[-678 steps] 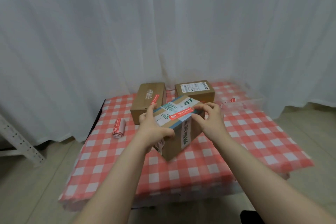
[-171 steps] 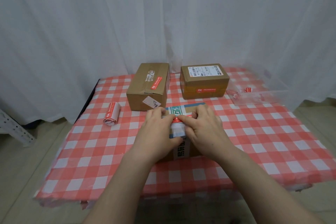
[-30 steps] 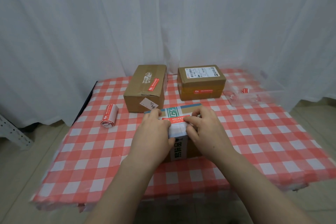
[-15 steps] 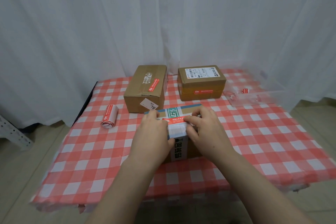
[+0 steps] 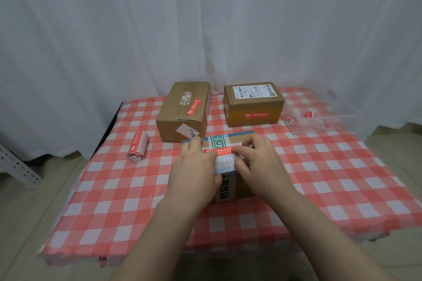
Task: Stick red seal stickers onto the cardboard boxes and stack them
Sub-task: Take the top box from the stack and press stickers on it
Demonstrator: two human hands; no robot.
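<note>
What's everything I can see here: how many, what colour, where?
curtain: one, white, behind the table
table: one, red-and-white checked cloth, centre
plain box: one, brown, back left
labelled box: one, brown, back right
printed box: one, brown with green-blue print, near centre
seal stickers: three, red, one on each box
sticker roll: one, red and white, left of the boxes
clear tray: one, transparent, back right, red scraps in it
left hand: one, on the printed box's top
right hand: one, pressing that box's sticker

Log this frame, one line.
step: sealing near box; red sticker: across top; left hand: pressing it; right hand: pressing it; stacked: none
</note>
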